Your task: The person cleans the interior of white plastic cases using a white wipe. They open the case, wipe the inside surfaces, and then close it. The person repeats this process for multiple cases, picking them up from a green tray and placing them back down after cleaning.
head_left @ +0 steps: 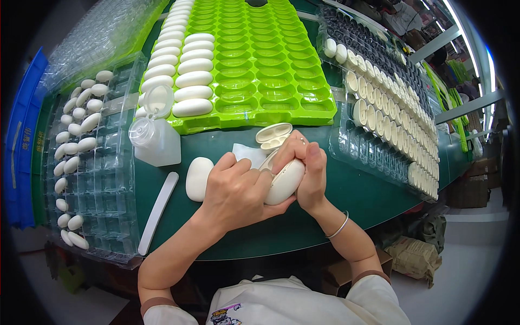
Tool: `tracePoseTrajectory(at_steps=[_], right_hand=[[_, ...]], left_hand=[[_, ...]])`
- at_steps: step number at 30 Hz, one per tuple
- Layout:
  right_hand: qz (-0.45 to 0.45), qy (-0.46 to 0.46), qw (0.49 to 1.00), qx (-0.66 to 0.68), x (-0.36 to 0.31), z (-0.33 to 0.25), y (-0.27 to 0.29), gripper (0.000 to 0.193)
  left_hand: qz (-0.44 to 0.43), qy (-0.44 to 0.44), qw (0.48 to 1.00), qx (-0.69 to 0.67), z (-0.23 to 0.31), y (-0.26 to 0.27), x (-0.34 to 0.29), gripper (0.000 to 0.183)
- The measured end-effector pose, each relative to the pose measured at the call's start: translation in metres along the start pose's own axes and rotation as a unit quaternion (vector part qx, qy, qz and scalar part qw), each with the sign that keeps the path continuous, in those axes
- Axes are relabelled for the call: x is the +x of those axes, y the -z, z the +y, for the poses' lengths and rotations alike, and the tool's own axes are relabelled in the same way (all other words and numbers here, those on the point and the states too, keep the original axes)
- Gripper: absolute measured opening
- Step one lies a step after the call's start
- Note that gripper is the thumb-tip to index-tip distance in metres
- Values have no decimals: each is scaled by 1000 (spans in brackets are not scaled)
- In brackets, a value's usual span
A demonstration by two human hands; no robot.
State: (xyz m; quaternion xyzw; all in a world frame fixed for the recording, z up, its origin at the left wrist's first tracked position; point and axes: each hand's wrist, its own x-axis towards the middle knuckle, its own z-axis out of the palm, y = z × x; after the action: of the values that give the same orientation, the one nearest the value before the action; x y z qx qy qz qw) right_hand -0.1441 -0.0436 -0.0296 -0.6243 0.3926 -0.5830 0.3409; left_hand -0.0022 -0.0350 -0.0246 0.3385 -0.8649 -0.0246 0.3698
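Watched from my remote post, the left grip point(238, 187) and right grip point(311, 168) are pinching a white pebble-shaped case shell point(285, 183) between them above the near side of the green desk point(363, 200). The left thumb is running under the shell while the right thumb is standing along its right flank, apparently bracing a smooth curve that could slip; fingers are hiding its inside.

Just beyond, an open two-hollow case part point(273, 135) is lying beside a white sheet point(247, 153), and a closed white case point(199, 180) is sitting left of the hands, seemingly within easy reach. Farther left, a flip-top bottle point(155, 143) is standing open and a flat white stick point(158, 214) is lying clear of the elbows.

At the far side, a lime-green tray point(260, 118) is keeping white oval cases point(193, 107) apart in separate pockets, probably against rubbing. Clear trays are holding small white ovals point(89, 123) on the left and cream shells point(396, 132) on the right.
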Motion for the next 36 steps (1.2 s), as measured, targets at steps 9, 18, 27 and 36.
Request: tracePoseTrajectory(at_steps=[9,18,27,36], right_hand=[[-38,32,998,-29,0,6,8,46],[-118,-70,988,-76,5,-8,14,56],[-159,161,959,-171,-6,6,23,87],[-146,156,966,-148,-9,5,24,87]], left_hand=[[5,7,1000,-5,11,-12,-8,32],[54,76,983,156,-12,7,-2,35],[140,72,985,66,-20,10,-1,43],[170,21,984,51,-22,7,-6,47]])
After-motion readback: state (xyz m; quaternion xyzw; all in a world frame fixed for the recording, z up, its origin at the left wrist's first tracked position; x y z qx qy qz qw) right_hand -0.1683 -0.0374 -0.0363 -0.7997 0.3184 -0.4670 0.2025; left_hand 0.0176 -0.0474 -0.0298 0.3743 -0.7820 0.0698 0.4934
